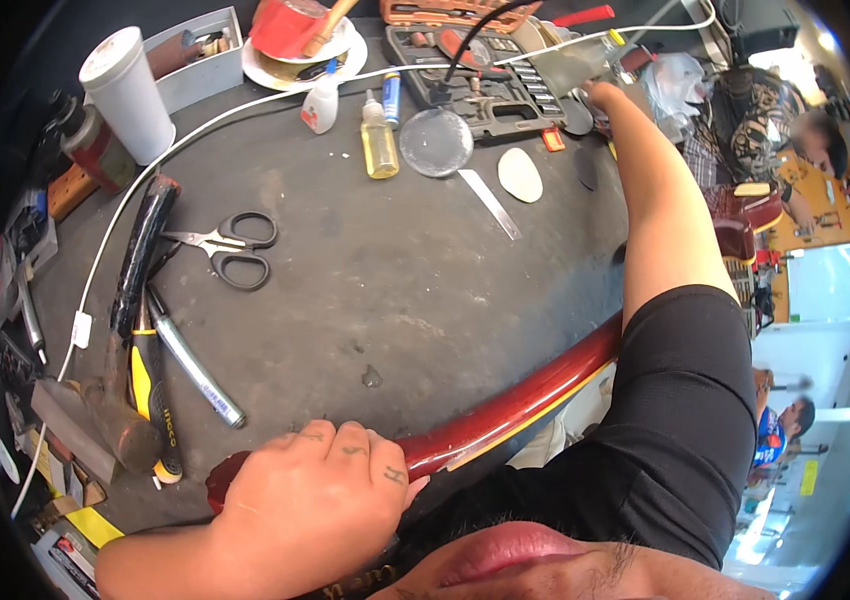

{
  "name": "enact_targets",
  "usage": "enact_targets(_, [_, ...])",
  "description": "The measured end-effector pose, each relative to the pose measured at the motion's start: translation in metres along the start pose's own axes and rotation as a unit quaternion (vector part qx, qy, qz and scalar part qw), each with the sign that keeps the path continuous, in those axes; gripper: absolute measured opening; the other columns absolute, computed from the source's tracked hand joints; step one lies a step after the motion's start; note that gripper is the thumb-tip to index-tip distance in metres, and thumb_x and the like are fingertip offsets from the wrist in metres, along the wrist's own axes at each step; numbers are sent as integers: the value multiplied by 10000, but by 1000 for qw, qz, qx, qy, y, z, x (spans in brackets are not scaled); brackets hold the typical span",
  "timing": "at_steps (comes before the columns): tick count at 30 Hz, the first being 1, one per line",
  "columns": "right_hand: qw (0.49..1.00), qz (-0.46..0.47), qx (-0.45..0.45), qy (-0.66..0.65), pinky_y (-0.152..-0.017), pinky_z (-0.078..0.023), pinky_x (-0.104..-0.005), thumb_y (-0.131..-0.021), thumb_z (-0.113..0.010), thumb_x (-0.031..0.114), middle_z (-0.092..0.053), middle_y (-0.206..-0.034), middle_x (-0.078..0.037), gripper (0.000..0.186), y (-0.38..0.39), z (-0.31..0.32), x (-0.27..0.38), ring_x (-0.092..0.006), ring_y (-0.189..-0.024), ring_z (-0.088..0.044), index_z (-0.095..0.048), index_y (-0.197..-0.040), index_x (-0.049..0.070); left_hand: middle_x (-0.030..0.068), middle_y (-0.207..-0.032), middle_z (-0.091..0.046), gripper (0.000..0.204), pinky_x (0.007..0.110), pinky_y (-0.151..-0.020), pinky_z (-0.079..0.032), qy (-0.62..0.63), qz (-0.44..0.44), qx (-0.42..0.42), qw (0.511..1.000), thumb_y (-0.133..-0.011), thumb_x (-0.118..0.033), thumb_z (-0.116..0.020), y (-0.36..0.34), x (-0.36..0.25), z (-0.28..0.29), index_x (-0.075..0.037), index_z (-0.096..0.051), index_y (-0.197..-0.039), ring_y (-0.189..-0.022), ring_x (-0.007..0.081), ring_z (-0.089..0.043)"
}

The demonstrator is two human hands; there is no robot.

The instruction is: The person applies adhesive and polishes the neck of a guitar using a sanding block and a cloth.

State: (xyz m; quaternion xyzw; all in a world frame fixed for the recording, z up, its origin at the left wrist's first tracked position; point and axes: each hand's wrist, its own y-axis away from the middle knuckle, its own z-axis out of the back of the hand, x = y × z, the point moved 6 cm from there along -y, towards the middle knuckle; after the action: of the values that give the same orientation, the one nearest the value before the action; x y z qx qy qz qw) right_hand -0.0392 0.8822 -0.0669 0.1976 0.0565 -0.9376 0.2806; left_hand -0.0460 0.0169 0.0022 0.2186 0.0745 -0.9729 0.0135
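My left hand (310,490) is closed round a long, glossy dark red piece with a cream edge strip, which looks like a guitar neck (505,405). It lies slantwise along the near side of the dark bench, and its right part passes behind my right arm. My right arm stretches to the far right of the bench. There, my right hand (602,97) is small in view beside the open socket set case (485,85) and a grey rounded thing (577,114). Its fingers are mostly hidden, so any hold cannot be made out.
Scissors (230,245), a hammer (145,395) and a silver marker-like tube (195,370) lie at left. Farther back stand a white container (128,95), a yellow-liquid bottle (379,140) and a round disc (436,143). A white cable (230,108) crosses the bench. Other people appear at far right.
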Motion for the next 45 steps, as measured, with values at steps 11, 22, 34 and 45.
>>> enact_targets(11, [987, -142, -16, -71, -1196, -562, -515, -1093, -621, 593, -725, -1565, -180, 661, 68, 38, 70, -381, -1452, -696, -772, -1480, 78, 39, -747, -646, 371, 334, -556, -529, -28, 18, 9, 999, -874, -430, -833, 3, -5, 5, -81, -710, -842, -667, 210, -665])
enact_targets(22, [938, -239, -100, -232, -1057, -622, -483, -1022, -669, 416, -801, -1403, -225, 518, 76, 131, -3, -376, -1242, -804, -834, -1324, 29, 67, -766, -662, 379, 387, -583, -558, 33, 20, 22, 999, -913, -389, -874, 6, -4, 8, -69, -673, -877, -688, 255, -687])
enact_targets(34, [875, 141, -223, -405, -725, -485, -319, -1147, -637, 312, -695, -842, -43, 388, 487, 264, 70, -112, -782, -595, -736, -1080, -57, 174, -781, -715, 403, 528, -719, -597, 9, 27, -3, 1000, -957, -348, -874, -1, -14, 10, -22, -666, -846, -758, 414, -736])
enact_targets(45, [839, 283, -270, -378, -993, -539, -482, -712, -879, 61, -799, -1347, -65, 541, 765, 100, 150, -302, -1159, -731, -851, -1250, 113, 206, -806, -721, 429, 532, -702, -569, -59, 52, 14, 997, -970, -328, -885, 0, -15, 3, 5, -640, -859, -775, 440, -729])
